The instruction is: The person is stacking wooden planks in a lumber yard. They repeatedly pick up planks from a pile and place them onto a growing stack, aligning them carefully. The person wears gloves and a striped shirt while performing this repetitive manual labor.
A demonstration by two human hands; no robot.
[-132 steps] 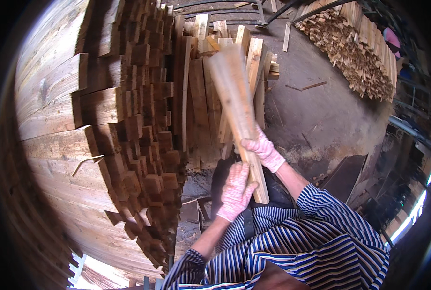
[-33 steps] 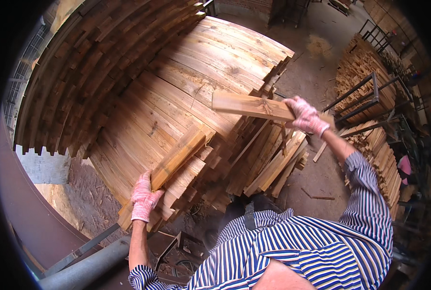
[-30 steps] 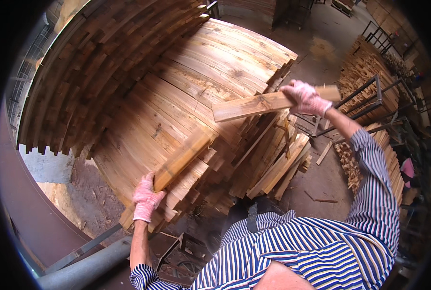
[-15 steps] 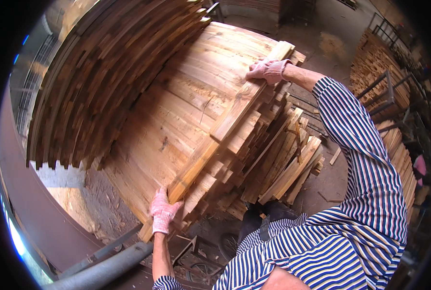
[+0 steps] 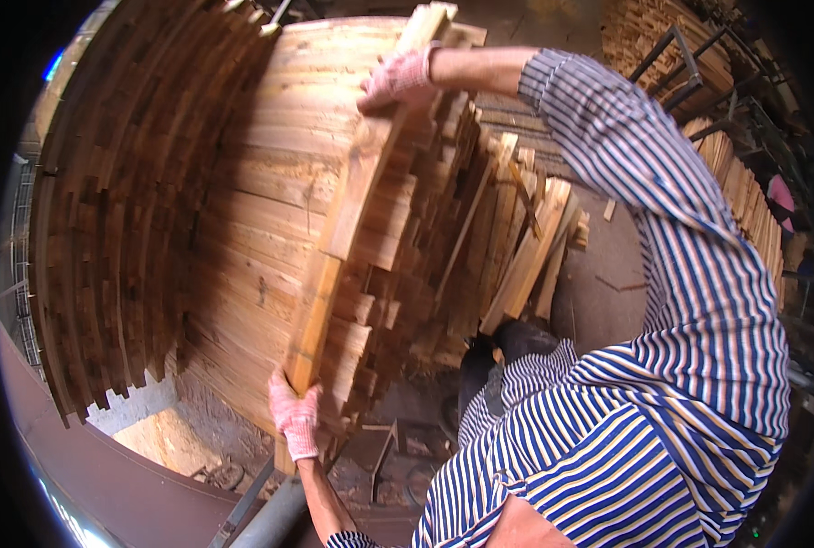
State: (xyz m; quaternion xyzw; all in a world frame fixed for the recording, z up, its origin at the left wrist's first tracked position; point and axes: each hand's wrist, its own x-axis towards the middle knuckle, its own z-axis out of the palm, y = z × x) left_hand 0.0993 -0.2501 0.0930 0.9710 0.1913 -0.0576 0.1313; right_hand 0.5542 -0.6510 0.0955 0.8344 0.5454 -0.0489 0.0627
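Note:
Two pale wooden boards, a far board (image 5: 361,173) and a near board (image 5: 314,310), lie end to end along the right edge of a stack of boards (image 5: 270,205). My right hand (image 5: 400,78), in a pink knitted glove, is wrapped over the far board close to its far end. At the near board's lower end, my left hand (image 5: 295,416), gloved alike, has its fingers closed round the wood. Part of the fingers of both hands is hidden. Uneven board ends (image 5: 384,219) stick out below the row on the right.
A tall, dark bank of stacked boards (image 5: 124,210) rises on the left. Loose boards (image 5: 526,256) lean in a pile to the right, by my legs. A grey metal pipe (image 5: 279,516) is below my left hand. More wood stacks (image 5: 667,46) and a metal frame (image 5: 686,64) stand far right.
The whole view has shifted and turned, so the stack and both hands sit further left in the picture. Both hands stay on the same two boards.

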